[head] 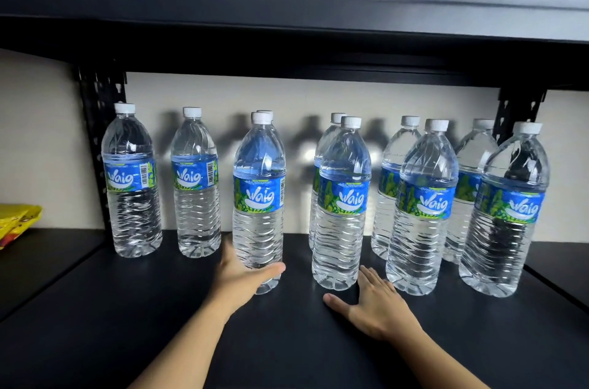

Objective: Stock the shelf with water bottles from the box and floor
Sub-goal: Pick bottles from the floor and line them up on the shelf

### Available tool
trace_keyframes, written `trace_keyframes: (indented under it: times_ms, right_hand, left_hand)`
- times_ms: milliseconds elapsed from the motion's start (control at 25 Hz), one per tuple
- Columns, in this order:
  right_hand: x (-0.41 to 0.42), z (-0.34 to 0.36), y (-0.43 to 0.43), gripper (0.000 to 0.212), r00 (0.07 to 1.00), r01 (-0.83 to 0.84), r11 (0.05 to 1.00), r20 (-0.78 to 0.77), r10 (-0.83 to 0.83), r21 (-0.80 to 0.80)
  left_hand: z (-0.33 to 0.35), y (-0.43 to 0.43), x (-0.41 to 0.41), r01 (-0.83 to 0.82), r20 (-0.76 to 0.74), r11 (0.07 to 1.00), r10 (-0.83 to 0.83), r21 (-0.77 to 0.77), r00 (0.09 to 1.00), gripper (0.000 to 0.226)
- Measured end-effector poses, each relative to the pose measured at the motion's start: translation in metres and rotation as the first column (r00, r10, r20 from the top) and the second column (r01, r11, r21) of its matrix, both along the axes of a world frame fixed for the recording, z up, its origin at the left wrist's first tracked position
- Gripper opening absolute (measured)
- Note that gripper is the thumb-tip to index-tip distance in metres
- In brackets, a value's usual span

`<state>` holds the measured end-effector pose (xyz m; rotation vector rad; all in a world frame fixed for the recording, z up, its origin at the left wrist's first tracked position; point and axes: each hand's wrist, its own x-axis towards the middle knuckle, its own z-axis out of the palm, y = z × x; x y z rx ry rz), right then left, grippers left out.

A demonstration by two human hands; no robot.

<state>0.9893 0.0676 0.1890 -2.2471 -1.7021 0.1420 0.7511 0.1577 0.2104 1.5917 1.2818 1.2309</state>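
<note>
Left hand (244, 279) grips bottle (258, 197) low at its base.

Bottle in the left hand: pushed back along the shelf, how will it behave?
The bottle looks full, so probably heavy and stiff. It is tall and narrow, so a high push might tip it. The left hand grips low, which would likely slide it on the smooth shelf.

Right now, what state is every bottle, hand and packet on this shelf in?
Held bottle, upright, capped.
Other bottles, upright, capped, standing on the shelf.
Left hand, gripping the held bottle's base.
Right hand, open, palm down over the shelf.
Yellow packet, lying at the left edge.
</note>
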Motion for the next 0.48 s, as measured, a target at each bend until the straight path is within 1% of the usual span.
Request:
trace_keyframes:
  times_ms: [160, 280, 480]
  right_hand:
    - [0.0, 0.0008, 0.0008, 0.119, 1.0, 0.0, 1.0, 0.004, 0.0, -0.001]
    - [0.0005, -0.0005, 0.002, 0.121, 1.0, -0.002, 1.0, -0.007, 0.002, -0.001]
    - [0.0015, -0.0018, 0.0023, 0.113, 1.0, -0.001, 1.0, -0.009, 0.001, 0.011]
  left_hand:
    - [0.0052, 0.0, 0.007, -0.036, -0.027, 0.999, 0.036, -0.001, 0.999, 0.071]
    - [0.0034, 0.0028, 0.0096, -0.048, -0.039, 0.999, 0.048, 0.013, 0.998, 0.071]
    - [0.0027, 0.0067, 0.0071, -0.042, -0.051, 0.999, 0.041, -0.004, 0.998, 0.07]
